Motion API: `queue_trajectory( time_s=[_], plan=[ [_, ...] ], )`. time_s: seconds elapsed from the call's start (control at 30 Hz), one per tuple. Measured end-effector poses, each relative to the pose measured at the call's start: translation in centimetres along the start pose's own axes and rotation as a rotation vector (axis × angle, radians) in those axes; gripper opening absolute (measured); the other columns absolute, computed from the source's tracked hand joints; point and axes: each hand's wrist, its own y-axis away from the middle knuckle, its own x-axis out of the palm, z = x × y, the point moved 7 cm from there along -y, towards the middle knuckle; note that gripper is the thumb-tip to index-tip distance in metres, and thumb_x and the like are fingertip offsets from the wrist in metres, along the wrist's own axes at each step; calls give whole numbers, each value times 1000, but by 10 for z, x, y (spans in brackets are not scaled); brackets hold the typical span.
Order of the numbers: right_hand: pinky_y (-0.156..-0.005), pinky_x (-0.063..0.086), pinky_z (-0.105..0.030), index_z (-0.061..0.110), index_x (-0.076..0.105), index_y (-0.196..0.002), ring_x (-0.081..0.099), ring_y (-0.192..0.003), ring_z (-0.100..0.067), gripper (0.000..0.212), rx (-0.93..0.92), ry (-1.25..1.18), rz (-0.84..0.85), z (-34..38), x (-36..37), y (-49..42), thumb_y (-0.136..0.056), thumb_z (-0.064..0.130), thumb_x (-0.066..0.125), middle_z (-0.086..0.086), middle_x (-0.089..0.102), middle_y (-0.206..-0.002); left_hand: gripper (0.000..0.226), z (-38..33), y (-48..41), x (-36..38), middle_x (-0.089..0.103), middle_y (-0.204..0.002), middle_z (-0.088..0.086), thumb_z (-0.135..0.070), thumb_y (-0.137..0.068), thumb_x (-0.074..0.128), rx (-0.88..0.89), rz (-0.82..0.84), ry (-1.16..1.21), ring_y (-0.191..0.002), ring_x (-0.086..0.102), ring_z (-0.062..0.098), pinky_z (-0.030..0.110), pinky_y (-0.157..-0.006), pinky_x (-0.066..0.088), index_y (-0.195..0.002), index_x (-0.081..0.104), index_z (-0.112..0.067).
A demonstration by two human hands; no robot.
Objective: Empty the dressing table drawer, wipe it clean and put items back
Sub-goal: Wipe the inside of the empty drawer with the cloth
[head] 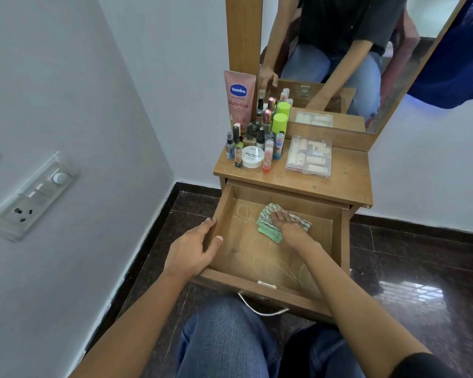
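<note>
Fingers of the left hand curl over the left wall of the drawer, thumb inside, gripping it to steady it. Right of them, the right hand lies flat on a green striped cloth. Its fingers are nearly straight and press the cloth to the drawer floor near the back; they grip nothing.

The drawer is pulled well out and holds only the cloth, so emptying looks done and wiping is the step in hand. Pale chalky marks show just left of the cloth and nearer the front, below the right wrist. I judge these need firm, overlapping strokes, worked from the back towards the front and then into the corners, with the left grip firm so the drawer does not slide.

Beyond the fingers, on the table, stand the things to go back: a pink tube, a cluster of small bottles, a white jar and, furthest right, a clear box packed with pale tubes.
</note>
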Motion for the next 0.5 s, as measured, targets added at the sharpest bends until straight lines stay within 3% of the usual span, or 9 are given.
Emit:
queue_trajectory(
  time_s=[0.1, 0.27, 0.5],
  plan=[
    [-119, -1, -42, 16, -8, -152, -11, -147, -20, 86, -41, 1, 23, 19, -2, -8, -89, -4, 47, -4, -16, -159, 57, -1, 0, -2, 52, -144, -7, -53, -98, 42, -7, -1, -5, -123, 55, 16, 39, -101, 47, -149, 37, -31],
    [-119, -1, -42, 16, -8, -152, -12, -147, -20, 88, -98, 10, 24, 34, 5, 1, -87, -14, 43, -4, -16, -159, 57, -2, 0, -2, 56, -140, -5, -53, -97, 43, -33, 6, -4, -114, 60, 18, 39, -96, 50, -149, 37, -30],
    [-120, -1, -34, 23, -2, -152, -7, -147, -15, 91, -99, -162, 23, -10, 28, 27, -84, -12, 47, 3, -9, -160, 56, 0, 1, -2, 56, -140, -6, -52, -97, 45, -37, 0, 18, -113, 60, 18, 40, -96, 50, -149, 39, -30]
  ],
)
